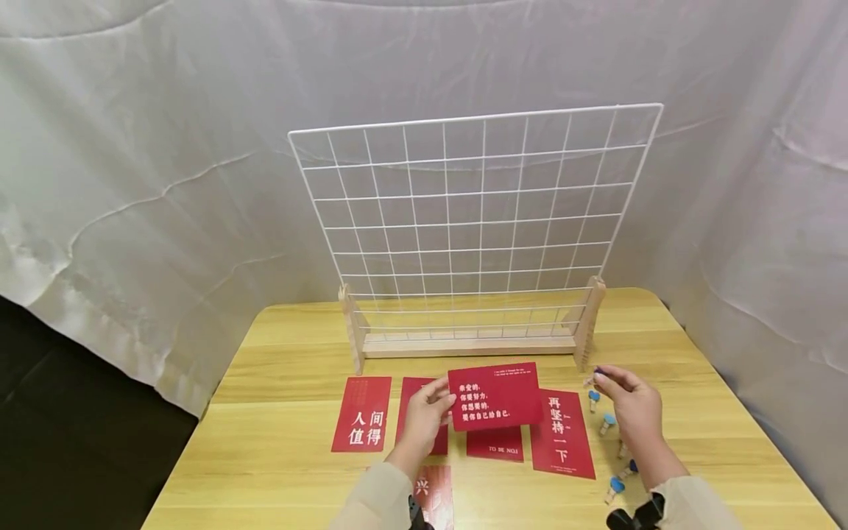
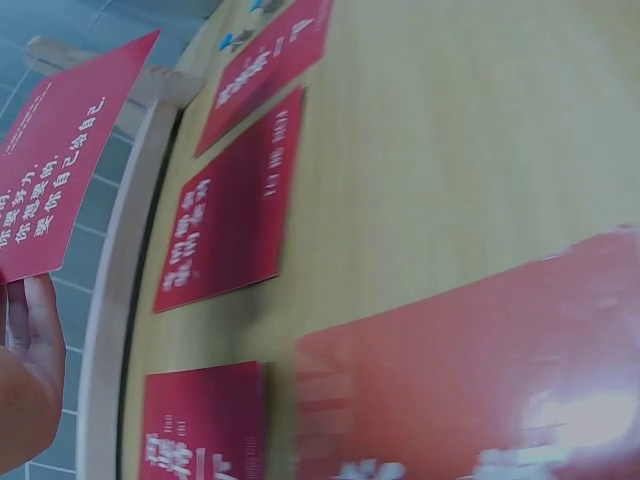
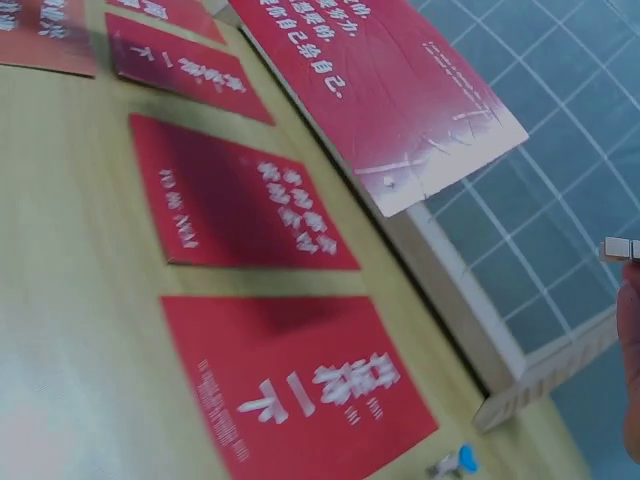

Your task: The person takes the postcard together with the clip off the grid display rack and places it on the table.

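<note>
My left hand [image 1: 422,421] holds a red postcard [image 1: 497,401] with white Chinese lettering by its left edge. The postcard is raised over the table and overlaps other cards in the head view. Between the thumb and fingers of my right hand [image 1: 636,411] is a small wooden clothespin [image 3: 616,249] with a dark blue top, to the right of the postcard. Under and around the raised postcard lie more red cards, among them a far-left card [image 1: 361,414], a partly covered card [image 1: 495,444] and a right-hand card [image 1: 563,434].
A white wire grid [image 1: 467,199] stands in a wooden base [image 1: 464,346] at the back of the table [image 1: 265,412]. Several blue-topped clothespins [image 1: 607,422] lie near my right hand. A shiny red card [image 1: 433,500] lies near the front, partly behind my left sleeve.
</note>
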A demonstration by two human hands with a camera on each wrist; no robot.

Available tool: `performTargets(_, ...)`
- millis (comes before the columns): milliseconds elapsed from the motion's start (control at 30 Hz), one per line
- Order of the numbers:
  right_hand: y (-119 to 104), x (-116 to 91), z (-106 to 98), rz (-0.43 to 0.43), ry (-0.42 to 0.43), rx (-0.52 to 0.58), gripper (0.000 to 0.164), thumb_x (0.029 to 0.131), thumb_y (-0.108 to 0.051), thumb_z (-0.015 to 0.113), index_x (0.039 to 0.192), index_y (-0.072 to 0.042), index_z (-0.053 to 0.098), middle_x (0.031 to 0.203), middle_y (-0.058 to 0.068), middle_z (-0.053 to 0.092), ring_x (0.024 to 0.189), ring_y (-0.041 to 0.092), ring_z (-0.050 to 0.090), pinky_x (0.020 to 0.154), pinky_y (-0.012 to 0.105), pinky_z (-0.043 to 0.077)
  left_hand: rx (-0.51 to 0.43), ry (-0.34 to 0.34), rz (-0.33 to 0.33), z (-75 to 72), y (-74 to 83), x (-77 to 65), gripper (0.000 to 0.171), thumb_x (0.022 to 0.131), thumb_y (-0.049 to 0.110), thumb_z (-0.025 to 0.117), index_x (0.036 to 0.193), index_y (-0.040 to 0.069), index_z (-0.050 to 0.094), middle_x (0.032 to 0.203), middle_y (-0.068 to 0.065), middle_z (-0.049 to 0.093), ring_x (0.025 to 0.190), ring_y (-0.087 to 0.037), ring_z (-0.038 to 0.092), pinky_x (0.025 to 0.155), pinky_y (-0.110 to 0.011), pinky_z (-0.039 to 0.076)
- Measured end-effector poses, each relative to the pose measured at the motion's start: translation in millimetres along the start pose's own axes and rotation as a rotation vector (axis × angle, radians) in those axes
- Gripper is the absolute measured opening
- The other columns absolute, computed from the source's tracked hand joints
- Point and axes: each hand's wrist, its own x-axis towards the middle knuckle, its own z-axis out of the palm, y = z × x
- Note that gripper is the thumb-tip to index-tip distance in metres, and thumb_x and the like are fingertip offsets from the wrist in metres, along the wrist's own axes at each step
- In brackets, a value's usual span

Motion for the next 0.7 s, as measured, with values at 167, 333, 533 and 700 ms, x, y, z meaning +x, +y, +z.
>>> performTargets(167,-3,-23,-13,0.055,0.008,-0.009,0.041,0.073,-0.023,0.068,0.107,-0.001,0.058,0.094,0.006,0.061,0.080,0.012,0.060,0.066,0.019,0.048,0.003,-0.030,-0.015,-0.4,-10.5,-13.3,0.040,0.081,0.002,0.055,0.121,0.002,0.049,0.090,-0.006,0.054,0.072,-0.011,0.052,0.061,-0.030,0.050)
performTargets(333,-4,-39,-21,0.068,0.018,0.058,0.043,0.072,-0.017,0.069,0.107,0.004,0.056,0.090,0.002,0.063,0.076,0.010,0.061,0.064,0.021,0.049,-0.016,-0.063,-0.047,-0.2,-13.3,-25.3,0.043,0.080,0.000,0.055,0.122,0.000,0.046,0.088,-0.006,0.054,0.066,-0.011,0.051,0.059,-0.031,0.050)
performTargets(533,-8,-60,-28,0.119,0.016,0.029,0.043,0.073,-0.016,0.068,0.108,0.005,0.055,0.087,-0.003,0.064,0.075,0.007,0.060,0.065,0.021,0.049,-0.027,-0.110,-0.077,-3.1,-29.2,-31.2,0.050,0.079,0.000,0.056,0.126,0.000,0.041,0.087,-0.005,0.054,0.061,-0.010,0.050,0.054,-0.024,0.048)
performTargets(700,-17,-81,-36,0.171,-0.021,0.041,0.038,0.075,-0.015,0.066,0.108,0.002,0.057,0.088,-0.005,0.063,0.075,0.007,0.060,0.065,0.023,0.049,-0.032,-0.156,-0.103,-3.4,-39.2,-38.2,0.053,0.077,-0.003,0.056,0.127,0.000,0.038,0.082,-0.002,0.056,0.058,-0.008,0.050,0.052,-0.022,0.047)
